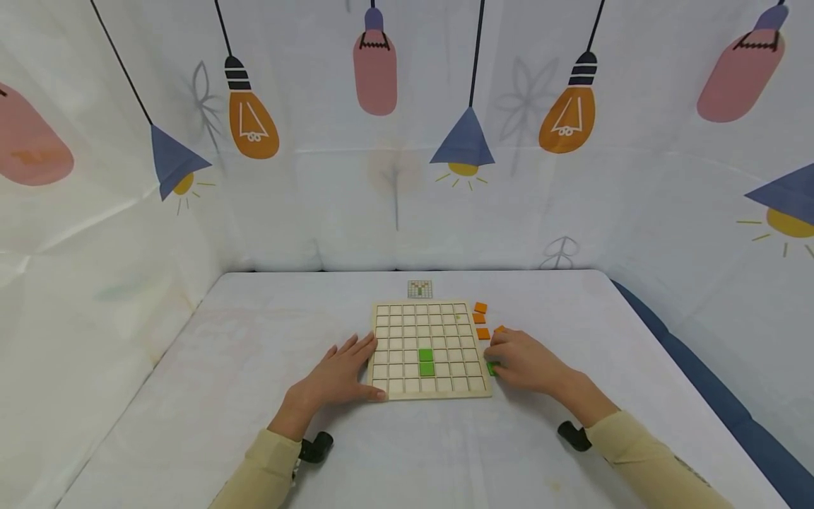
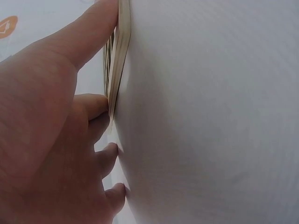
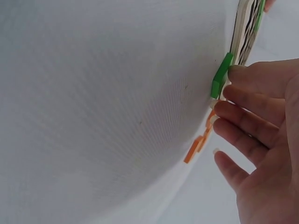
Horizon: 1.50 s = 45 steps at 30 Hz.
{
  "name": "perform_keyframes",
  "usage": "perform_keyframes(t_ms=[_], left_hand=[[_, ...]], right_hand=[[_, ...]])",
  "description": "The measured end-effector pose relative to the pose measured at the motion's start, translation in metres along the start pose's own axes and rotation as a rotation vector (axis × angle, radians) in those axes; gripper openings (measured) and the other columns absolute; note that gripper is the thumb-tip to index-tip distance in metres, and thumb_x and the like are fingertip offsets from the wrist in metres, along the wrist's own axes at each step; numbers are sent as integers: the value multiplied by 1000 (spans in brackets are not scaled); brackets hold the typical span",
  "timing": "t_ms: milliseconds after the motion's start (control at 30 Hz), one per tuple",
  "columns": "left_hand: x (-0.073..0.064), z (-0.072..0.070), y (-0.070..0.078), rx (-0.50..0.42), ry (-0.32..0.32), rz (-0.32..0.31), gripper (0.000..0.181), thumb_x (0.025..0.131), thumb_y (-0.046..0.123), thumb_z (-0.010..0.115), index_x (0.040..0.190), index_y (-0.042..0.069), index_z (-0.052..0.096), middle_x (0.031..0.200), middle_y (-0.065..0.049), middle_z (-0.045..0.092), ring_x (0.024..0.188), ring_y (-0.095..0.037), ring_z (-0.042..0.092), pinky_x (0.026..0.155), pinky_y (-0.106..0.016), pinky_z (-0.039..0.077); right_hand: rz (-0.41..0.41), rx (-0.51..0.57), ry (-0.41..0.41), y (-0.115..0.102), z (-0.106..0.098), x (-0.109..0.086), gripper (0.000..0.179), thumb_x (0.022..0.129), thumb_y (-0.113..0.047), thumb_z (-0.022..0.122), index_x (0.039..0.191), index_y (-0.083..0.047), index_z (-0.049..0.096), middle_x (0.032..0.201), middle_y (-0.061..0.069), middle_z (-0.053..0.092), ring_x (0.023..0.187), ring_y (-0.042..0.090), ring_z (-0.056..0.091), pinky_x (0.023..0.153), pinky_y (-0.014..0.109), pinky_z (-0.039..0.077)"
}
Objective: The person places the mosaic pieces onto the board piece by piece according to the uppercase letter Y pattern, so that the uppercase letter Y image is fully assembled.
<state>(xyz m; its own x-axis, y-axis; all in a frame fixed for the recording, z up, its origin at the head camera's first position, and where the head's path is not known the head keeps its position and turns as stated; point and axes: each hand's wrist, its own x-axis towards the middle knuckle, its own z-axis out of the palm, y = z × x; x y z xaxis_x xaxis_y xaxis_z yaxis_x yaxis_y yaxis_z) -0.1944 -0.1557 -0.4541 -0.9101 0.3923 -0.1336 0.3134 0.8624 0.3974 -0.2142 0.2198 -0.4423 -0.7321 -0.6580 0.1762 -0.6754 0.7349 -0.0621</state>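
Observation:
A square wooden grid board lies on the white table with two green tiles in its cells, one above the other. Spread along the board's left side is my left hand, its thumb at the near left corner and its fingertips at the edge. The left wrist view shows the thumb against the board's edge. Beside the board's right edge, my right hand has loosely bent fingers. Its thumb touches a loose green tile, with the index fingertip close by.
Several orange tiles lie along the board's right side, one partly hidden by the right hand. A small printed pattern card rests beyond the far edge. Behind the table hangs a cloth printed with lamps.

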Motion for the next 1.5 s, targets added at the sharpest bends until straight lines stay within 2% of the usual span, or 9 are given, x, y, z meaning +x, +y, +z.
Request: perform_keyframes(t_ms=[433,633,933,1500], left_hand=[[-1,-1,1,-7,4,0,106,79,61,75,159,14,25,167,-1,20,155,-34,16,121,-62,16],[-3,-3,3,-10,-1,-2,105,79,60,75,159,14,25,167,-1,20,155,-34,16,122,-61,15],[-2,-2,2,-8,3,3,105,79,61,75,159,14,25,167,0,20,155,-34,16,122,-62,16],[0,0,2,2,6,-14,105,78,62,74,159,16,26,167,1,20,156,-32,15,122,-61,16]], right_hand=[[21,56,-65,-1,0,-4,25,82,-12,74,106,-11,78,96,-5,64,84,8,50,79,31,48],[31,70,-70,-1,-1,-4,23,82,-7,75,105,-9,78,97,-4,63,86,9,51,82,34,50],[57,83,-85,-2,-2,-4,21,82,-6,75,103,-7,78,100,-3,64,98,16,57,94,42,51],[72,51,-72,-1,1,-3,19,80,-7,74,99,-9,77,97,-2,66,97,16,61,92,40,54]])
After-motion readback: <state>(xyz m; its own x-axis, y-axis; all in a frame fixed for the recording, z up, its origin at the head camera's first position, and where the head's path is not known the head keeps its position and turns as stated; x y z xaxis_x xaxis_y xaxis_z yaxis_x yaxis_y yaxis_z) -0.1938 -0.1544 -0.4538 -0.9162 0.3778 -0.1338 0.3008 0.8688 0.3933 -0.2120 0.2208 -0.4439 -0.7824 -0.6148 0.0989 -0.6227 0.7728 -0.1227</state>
